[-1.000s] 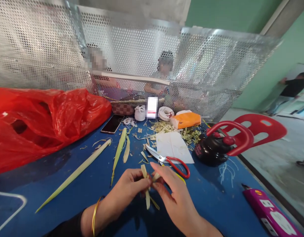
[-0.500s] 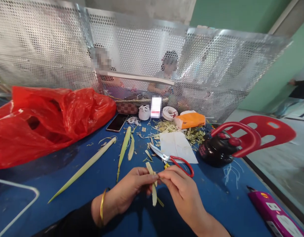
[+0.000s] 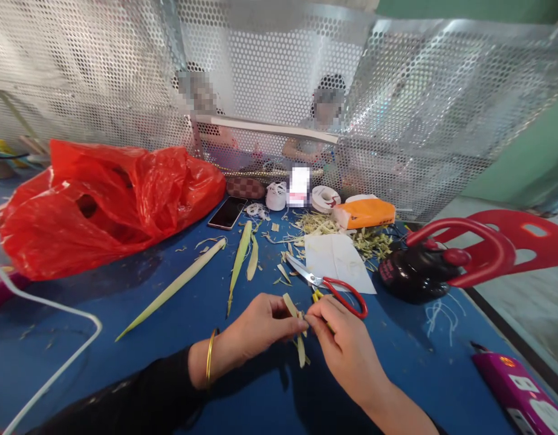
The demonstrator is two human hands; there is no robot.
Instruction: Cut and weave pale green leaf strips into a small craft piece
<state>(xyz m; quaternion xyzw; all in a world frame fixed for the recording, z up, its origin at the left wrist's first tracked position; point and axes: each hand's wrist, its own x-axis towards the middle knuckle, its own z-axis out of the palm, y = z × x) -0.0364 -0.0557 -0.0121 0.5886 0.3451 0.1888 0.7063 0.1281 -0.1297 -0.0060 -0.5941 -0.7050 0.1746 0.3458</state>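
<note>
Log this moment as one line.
left hand: pinching pale leaf strips | right hand: pinched, at strips | red-handled scissors: lying beyond hands

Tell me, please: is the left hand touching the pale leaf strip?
Touching. The head view shows the left hand gripping the pale leaf strip, thumb across it.

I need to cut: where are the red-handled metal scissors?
In the head view, right of centre, the scissors overlap the white paper sheet, beyond the right hand.

There are two foreground hands, one kettle.
</note>
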